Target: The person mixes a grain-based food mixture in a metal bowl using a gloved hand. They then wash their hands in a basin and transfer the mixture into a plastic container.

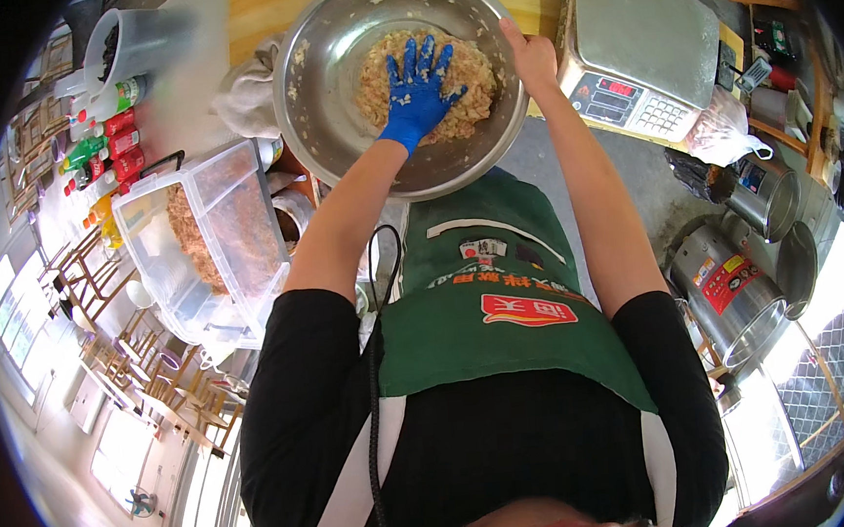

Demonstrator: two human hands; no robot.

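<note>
A large stainless steel bowl (340, 141) stands tilted or level, I cannot tell which, at the top middle of the view. Inside it lies a mound of pale pink minced mixture (477, 61), with bits stuck to the wall. My left hand (419, 95), in a blue glove, rests palm down on this mound with its fingers spread and bits clinging to them. Bare, my right hand (534, 61) grips the bowl's right rim, the thumb over the edge. A yellow wooden board (258, 18) lies beneath the bowl's far side.
Right of the bowl sits a digital scale (643, 20), with a plastic bag (722, 125) beside it. A clear plastic bin (231, 203) of brownish food and a grey cloth (252, 92) are at left. Bottles (123, 141) stand farther left; a steel pot (729, 293) is at lower right.
</note>
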